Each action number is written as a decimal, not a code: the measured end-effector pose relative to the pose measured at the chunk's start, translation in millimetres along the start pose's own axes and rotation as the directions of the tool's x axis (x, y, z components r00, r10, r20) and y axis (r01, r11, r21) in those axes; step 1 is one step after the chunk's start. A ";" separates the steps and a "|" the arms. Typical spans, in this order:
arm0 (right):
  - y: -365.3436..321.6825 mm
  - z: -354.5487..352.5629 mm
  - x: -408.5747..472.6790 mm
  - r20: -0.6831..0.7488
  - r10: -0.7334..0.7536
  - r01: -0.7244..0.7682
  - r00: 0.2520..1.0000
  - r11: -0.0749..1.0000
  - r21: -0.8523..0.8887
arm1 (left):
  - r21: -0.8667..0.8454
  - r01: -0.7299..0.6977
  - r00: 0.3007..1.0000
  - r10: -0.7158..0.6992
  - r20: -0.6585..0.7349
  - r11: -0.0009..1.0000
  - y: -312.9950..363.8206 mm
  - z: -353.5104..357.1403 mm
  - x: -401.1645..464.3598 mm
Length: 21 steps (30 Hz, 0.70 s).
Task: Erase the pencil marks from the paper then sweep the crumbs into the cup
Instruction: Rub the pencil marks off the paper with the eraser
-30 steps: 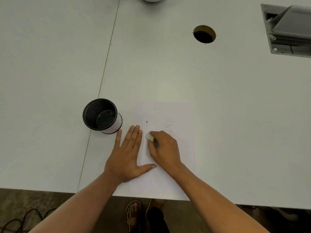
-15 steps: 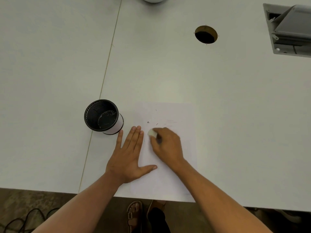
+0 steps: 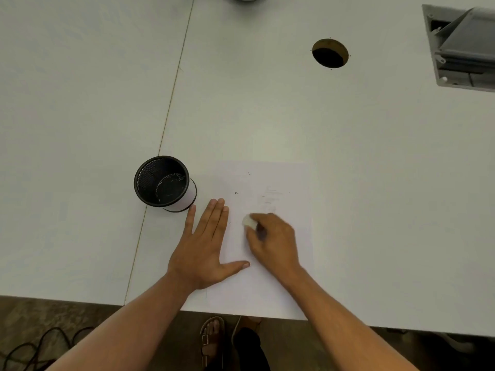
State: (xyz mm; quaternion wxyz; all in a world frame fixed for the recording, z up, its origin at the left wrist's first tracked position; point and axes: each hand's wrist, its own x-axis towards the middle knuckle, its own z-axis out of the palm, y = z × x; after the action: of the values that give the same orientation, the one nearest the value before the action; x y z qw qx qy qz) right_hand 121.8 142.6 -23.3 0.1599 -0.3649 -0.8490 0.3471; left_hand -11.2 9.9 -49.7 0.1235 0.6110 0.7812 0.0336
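Step in hand looks like erasing, w/ sweeping not yet begun. Cup (image 3: 164, 183), black mesh, stands upright on the tabletop (image 3: 267, 116) at 9 o'clock of the paper (image 3: 267, 290), mouth up. Left hand (image 3: 206, 245) lies flat on the paper's left edge, fingers straight and together, thumb spread, pointing 12 o'clock. Paper's long axis runs 12–6. Right hand (image 3: 273, 242) pinches the eraser (image 3: 249, 222) in its grip near mid-sheet; faint pencil marks (image 3: 270, 199) remain at 1 o'clock of it, crumbs (image 3: 236, 193) at 11. Next prob. calls for rubbing toward those marks.

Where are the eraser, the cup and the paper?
eraser (image 3: 249, 221): head view, white end showing past the right hand's fingers.
cup (image 3: 150, 180): head view, dark mesh inner wall.
paper (image 3: 289, 178): head view, bare far right part.
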 end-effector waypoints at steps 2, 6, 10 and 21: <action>12.6 -11.0 16.7 -0.075 0.072 -0.074 0.995 0.997 -0.019 | -0.002 -0.004 1.000 0.004 -0.003 1.000 0.5 -0.5 -0.8; 32.5 -33.0 64.9 -0.187 0.207 -0.213 0.960 0.977 -0.014 | -0.004 0.001 1.000 -0.001 -0.003 1.000 0.2 -1.4 -0.7; 22.9 -26.6 57.5 -0.210 0.207 -0.212 0.956 0.977 -0.002 | 0.000 0.000 1.000 0.000 0.004 1.000 0.6 -0.9 -1.2; 25.3 -25.6 73.5 -0.170 0.170 -0.178 0.971 0.983 -0.035 | 0.000 -0.004 1.000 0.004 -0.017 1.000 0.3 -0.4 -1.3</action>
State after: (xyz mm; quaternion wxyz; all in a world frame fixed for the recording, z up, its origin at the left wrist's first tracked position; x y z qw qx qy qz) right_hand 97.9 220.9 -21.7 0.1902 -0.4694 -0.8058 0.3069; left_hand -10.8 8.8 -49.0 0.1166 0.6122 0.7810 0.0391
